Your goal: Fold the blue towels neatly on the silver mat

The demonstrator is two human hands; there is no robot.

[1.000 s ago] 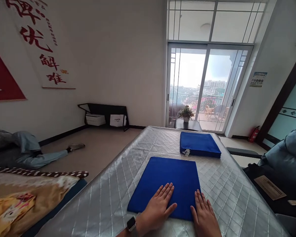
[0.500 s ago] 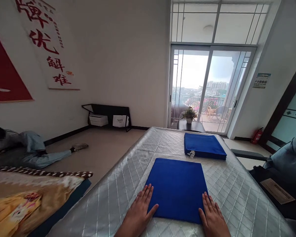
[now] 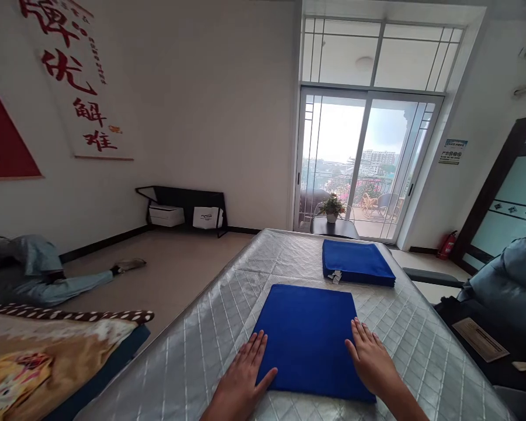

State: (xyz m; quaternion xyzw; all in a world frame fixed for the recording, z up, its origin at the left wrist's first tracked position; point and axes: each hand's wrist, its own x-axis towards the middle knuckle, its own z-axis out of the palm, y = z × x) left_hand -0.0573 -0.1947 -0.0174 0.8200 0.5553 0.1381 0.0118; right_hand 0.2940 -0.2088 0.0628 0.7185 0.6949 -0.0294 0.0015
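A flat, square piece of blue folded fabric (image 3: 307,339) lies in front of me on a silvery quilted table cover (image 3: 219,351). On its left edge rests my left hand (image 3: 245,365), fingers stretched and thumb spread over the blue surface. My right hand (image 3: 370,356) lies along the opposite edge, fingers extended and thumb apart. Neither hand grips anything. Farther back on the same cover sits a thicker blue folded stack (image 3: 357,261), with white tags (image 3: 334,276) showing at its front left corner.
A person in jeans (image 3: 70,286) is low on the floor at left, behind a bed or bench with a tan cover (image 3: 79,351). A potted plant (image 3: 332,206) stands on a chair beyond the table. At right is a dark blue-grey sofa (image 3: 504,286).
My right hand has moved forward along the right edge of the blue fabric, showing more forearm. My left hand stays at the left edge. The whole view has shifted slightly.
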